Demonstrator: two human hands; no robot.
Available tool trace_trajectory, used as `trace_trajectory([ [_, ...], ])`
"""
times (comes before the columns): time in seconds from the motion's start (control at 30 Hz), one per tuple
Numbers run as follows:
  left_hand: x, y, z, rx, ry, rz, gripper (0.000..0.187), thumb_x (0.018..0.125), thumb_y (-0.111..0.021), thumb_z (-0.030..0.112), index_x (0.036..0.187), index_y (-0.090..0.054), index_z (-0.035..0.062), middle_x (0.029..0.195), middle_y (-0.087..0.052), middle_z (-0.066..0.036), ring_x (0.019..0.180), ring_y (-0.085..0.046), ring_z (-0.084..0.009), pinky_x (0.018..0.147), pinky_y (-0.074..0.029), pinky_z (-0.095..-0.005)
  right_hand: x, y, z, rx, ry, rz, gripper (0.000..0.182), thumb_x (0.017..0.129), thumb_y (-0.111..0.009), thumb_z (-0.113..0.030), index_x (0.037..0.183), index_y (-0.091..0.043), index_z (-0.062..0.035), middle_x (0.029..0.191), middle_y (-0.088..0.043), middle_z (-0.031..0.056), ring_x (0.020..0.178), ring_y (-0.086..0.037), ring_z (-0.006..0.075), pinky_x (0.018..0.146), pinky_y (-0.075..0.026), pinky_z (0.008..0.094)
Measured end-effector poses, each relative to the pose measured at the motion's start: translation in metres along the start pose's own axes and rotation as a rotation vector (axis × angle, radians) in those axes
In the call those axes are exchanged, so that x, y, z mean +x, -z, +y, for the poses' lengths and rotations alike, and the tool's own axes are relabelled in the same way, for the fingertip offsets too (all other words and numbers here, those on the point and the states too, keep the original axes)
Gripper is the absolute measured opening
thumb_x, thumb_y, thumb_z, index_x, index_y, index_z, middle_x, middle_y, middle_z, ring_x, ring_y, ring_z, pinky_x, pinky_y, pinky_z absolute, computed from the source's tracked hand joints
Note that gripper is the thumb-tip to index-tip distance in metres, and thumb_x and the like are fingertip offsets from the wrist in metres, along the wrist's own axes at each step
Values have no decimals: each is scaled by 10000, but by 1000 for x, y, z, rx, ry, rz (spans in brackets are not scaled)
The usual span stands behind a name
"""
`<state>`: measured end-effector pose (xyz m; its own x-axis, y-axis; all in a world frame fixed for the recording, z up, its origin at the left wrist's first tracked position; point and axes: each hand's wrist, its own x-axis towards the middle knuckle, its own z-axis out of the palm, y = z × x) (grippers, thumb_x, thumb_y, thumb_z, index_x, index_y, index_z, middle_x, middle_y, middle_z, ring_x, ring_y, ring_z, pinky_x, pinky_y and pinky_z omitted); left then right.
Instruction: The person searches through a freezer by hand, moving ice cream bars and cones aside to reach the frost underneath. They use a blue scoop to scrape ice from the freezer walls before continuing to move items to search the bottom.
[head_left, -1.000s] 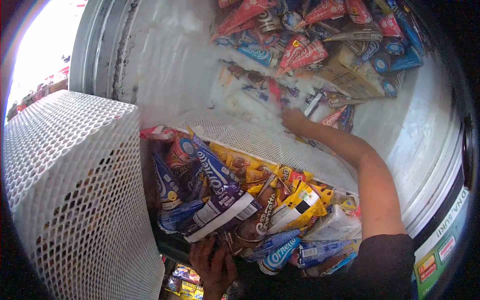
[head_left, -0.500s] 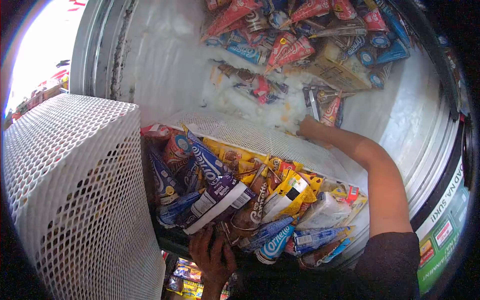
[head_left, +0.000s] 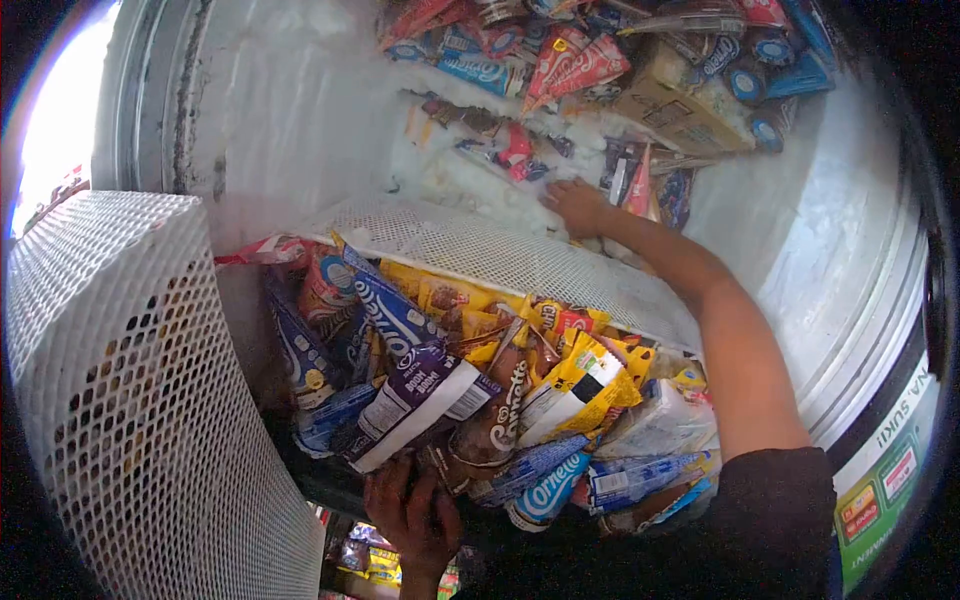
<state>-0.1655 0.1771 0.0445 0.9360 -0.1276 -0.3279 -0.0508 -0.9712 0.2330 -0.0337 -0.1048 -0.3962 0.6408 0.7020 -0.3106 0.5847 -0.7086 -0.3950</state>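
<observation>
Deep in the chest freezer, my right hand (head_left: pixel 580 208) lies over the frosty floor (head_left: pixel 475 200), fingers apart and holding nothing that I can see. Just right of it are a dark wrapper and a pink ice cream cone (head_left: pixel 640 185). Scraps of coloured wrapper (head_left: pixel 518 150) stick in the frost to its left. My left hand (head_left: pixel 412 510) rests with spread fingers at the near rim, below a purple-and-white ice cream packet (head_left: pixel 415 405). Close by, a brown Cornetto cone (head_left: pixel 500 415) and a light blue cone (head_left: pixel 550 490) lie in the white mesh basket (head_left: pixel 440 240).
A second white mesh basket (head_left: pixel 120 380) stands tilted at the left. Heaped at the far end are red and blue cones (head_left: pixel 575 65) beside a frosted cardboard box (head_left: pixel 680 110). A green printed panel (head_left: pixel 880 510) borders the freezer at right.
My right hand has moved left and slightly up across the frost, away from the pink cone, and its fingers now show spread. My left hand stays at the rim. The view has shifted slightly.
</observation>
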Motion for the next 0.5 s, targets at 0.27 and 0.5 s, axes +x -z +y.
trace_trajectory([
  [0.27, 2, -6, -1, -43, -8, 47, 256, 849, -513, 192, 1073, -547, 75, 1157, -525, -173, 1085, -481, -344, 938, -342, -510, 9, 17, -7, -149, 129, -728, 327, 756, -568, -209, 1060, -638, -112, 1168, -562, 95, 1202, -428, 293, 1003, -312, 425],
  [0.5, -1, -4, -3, -14, 0, -1, 255, 840, -520, 183, 1073, -526, 78, 1160, -519, -183, 1072, -491, -348, 914, -361, -511, -16, -85, 21, 225, 89, -669, 466, 691, -665, -222, 1139, -606, -108, 1262, -507, 141, 1237, -400, 306, 1012, -303, 413],
])
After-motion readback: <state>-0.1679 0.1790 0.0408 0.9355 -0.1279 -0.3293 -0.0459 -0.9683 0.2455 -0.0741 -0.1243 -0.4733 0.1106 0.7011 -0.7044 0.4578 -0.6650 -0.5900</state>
